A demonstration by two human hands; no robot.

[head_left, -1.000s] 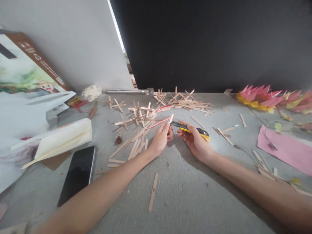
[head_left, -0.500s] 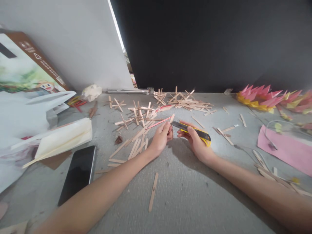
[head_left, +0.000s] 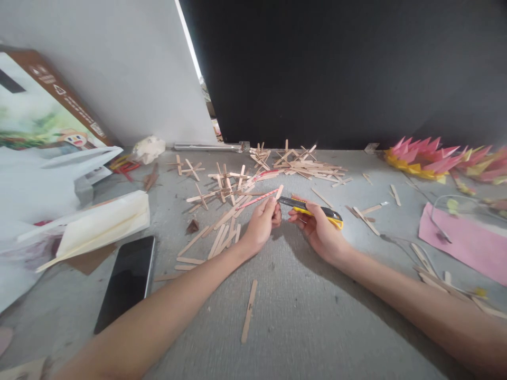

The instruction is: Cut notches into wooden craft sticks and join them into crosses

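Two hands meet over the grey tabletop (head_left: 301, 316) in the head view. The left hand (head_left: 259, 227) pinches a pink-edged craft stick (head_left: 264, 196) in closed fingers, raised off the surface, seemingly to give the blade access. The right hand (head_left: 319, 229) grips a yellow utility knife (head_left: 312, 209), its tip just beside the stick's end. Loose sticks (head_left: 301, 166) lie scattered behind.

A: What's in the left hand (head_left: 262, 221)?

B: A wooden craft stick (head_left: 279, 192), pinched upright at the fingertips. The right hand (head_left: 317, 228) grips a yellow-and-black utility knife (head_left: 315, 209), its tip just beside the stick.

A: And around them?

B: Scattered craft sticks (head_left: 233, 190) on the grey tabletop (head_left: 293, 311), a smartphone (head_left: 127, 282) at left, pink paper (head_left: 463, 240) at right.
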